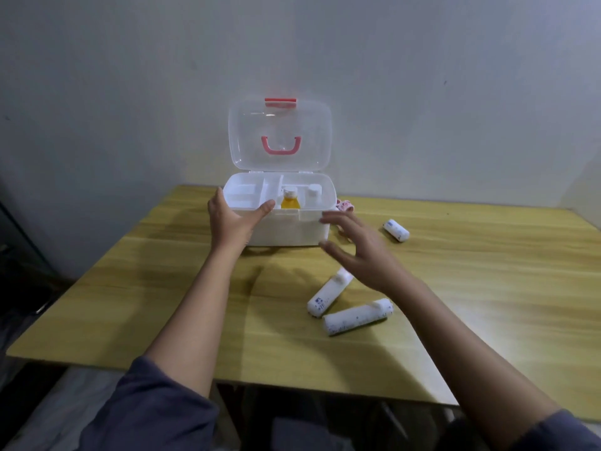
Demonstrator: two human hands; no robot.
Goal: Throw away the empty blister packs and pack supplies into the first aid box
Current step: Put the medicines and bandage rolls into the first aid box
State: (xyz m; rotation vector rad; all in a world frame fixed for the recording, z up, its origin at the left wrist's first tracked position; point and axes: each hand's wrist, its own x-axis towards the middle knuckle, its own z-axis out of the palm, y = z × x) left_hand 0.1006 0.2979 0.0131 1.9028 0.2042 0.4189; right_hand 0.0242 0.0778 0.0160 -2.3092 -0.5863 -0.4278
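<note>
The white first aid box (pixel 286 231) stands open on the wooden table (pixel 471 288), its clear lid (pixel 279 135) with a pink handle upright against the wall. Inside I see a yellow bottle (pixel 289 201) and a small white bottle (pixel 313 193) beside an inner tray. My left hand (pixel 232 218) rests on the box's front left rim, thumb over the edge. My right hand (pixel 354 247) hovers open just right of the box's front corner, holding nothing. Three white bandage rolls lie on the table: two near me (pixel 328 294) (pixel 357 316), one farther right (pixel 396 230).
A pink patterned item (pixel 345 205) peeks out behind the box's right side. The grey wall stands right behind the box. The table's near edge runs just in front of my elbows, and a dark object sits off the left side.
</note>
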